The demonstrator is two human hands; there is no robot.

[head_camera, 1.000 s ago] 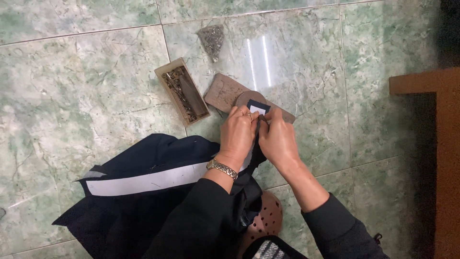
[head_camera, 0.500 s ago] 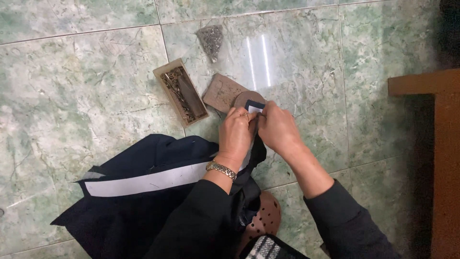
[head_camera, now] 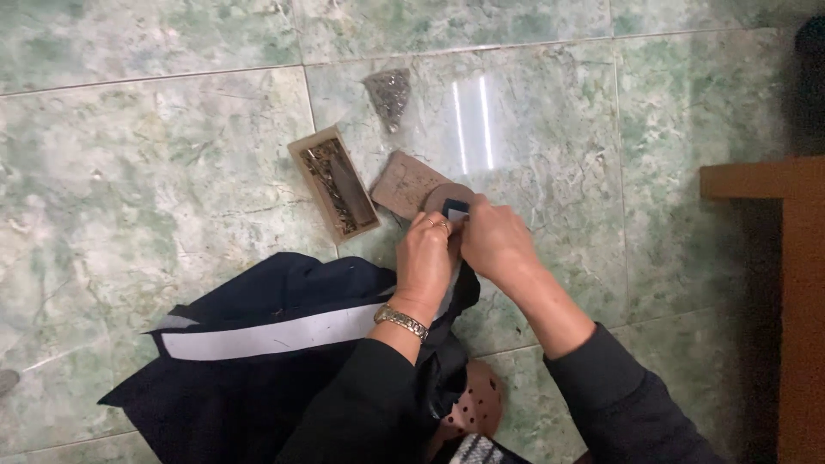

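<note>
Hands: left hand [head_camera: 427, 256] and right hand [head_camera: 492, 243] meet over the green marbled tile floor [head_camera: 172, 172], just in front of the person's knees.
Held thing: small dark blue cloth tab with a white edge [head_camera: 455, 209], pinched between both hands above a round brown disc [head_camera: 445, 196].
Fingers: those of the left hand are curled shut on the tab's left side; those of the right hand are closed on its right side, thumb on top.
Wrist: metal bracelet watch [head_camera: 400, 321] on the left arm, dark sleeves on both arms.
Garment: dark navy cloth with a white strip [head_camera: 258, 344] lies spread on the floor under the left forearm, and reaches up to the hands.
Beside the hands: flat brown rectangular block [head_camera: 404, 182] touching the disc; open narrow cardboard box of small metal pieces [head_camera: 333, 183] just to its left.
Farther off: clear triangular bag of small dark metal bits [head_camera: 388, 94] beyond the block.
Right edge: brown wooden furniture [head_camera: 795, 283], well apart from the hands.
</note>
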